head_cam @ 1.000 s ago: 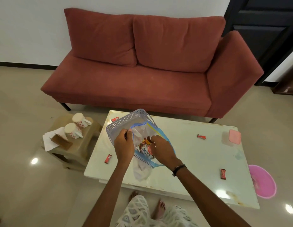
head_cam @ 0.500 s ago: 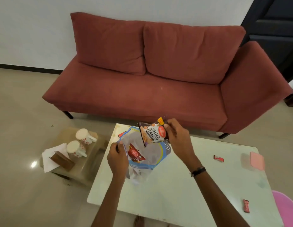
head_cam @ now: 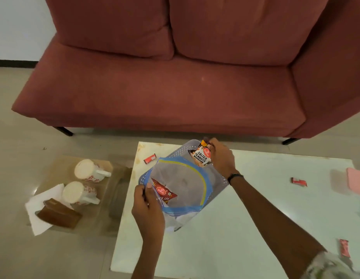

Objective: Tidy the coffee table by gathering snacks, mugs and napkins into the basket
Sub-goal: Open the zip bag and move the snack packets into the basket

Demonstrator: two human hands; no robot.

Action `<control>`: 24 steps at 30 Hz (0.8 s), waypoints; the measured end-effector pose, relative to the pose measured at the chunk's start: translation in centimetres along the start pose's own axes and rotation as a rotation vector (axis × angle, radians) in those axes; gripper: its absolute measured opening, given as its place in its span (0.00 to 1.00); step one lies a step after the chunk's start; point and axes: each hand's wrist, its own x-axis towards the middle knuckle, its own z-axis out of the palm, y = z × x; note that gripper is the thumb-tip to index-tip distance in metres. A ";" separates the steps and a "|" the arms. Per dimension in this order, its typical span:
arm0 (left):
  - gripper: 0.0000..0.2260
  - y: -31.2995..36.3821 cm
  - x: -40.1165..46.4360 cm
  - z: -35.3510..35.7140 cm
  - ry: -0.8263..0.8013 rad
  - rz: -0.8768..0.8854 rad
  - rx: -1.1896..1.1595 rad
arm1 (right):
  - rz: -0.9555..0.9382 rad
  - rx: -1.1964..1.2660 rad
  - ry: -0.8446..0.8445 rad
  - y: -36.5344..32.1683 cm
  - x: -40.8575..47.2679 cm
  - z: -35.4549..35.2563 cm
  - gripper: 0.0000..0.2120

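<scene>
A pale perforated basket point(head_cam: 219, 181) sits at the far left of the white coffee table point(head_cam: 255, 198). My right hand point(head_cam: 221, 156) pinches a salted peanuts packet point(head_cam: 202, 157) over the basket's far end. My left hand point(head_cam: 148, 206) grips the near rim of a clear zip bag point(head_cam: 181, 182) with a blue and yellow seal, held open over the basket. A red snack packet point(head_cam: 164, 191) lies inside the bag. Small red candies lie on the table: one at the far left point(head_cam: 150, 158), one at the right point(head_cam: 299, 181), one near the front right point(head_cam: 344, 248).
A low stool point(head_cam: 60, 164) left of the table carries two white mugs point(head_cam: 89, 171) point(head_cam: 78, 193), a white napkin point(head_cam: 37, 214) and a brown holder point(head_cam: 59, 214). A pink lid point(head_cam: 356, 182) lies at the table's right edge. A red sofa point(head_cam: 175, 77) stands behind.
My right hand drew the peanuts packet out of the zip bag, lifted it, then lowered it over the basket's far end. The view moved closer to the table.
</scene>
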 end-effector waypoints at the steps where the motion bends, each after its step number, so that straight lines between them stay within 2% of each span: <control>1: 0.09 -0.6 0.4 0.3 -0.012 0.001 -0.008 | 0.026 -0.032 -0.039 0.5 0.7 1.5 0.10; 5: 0.10 -2.1 1.4 1.1 -0.069 -0.016 -0.032 | 0.058 -0.151 -0.129 2.2 3.5 5.9 0.11; 12: 0.12 -5.0 2.2 1.7 -0.099 -0.086 -0.051 | 0.090 -0.189 -0.158 3.7 8.5 10.1 0.16; 15: 0.12 -5.6 2.1 2.0 -0.100 -0.090 -0.046 | 0.101 -0.201 -0.144 4.3 9.1 10.6 0.13; 19: 0.11 -5.6 2.1 2.4 -0.087 -0.109 -0.029 | 0.142 -0.106 -0.102 4.0 7.6 8.8 0.11; 24: 0.10 -5.2 1.9 2.0 -0.075 -0.074 0.021 | 0.031 0.204 0.114 -0.5 -1.7 3.8 0.09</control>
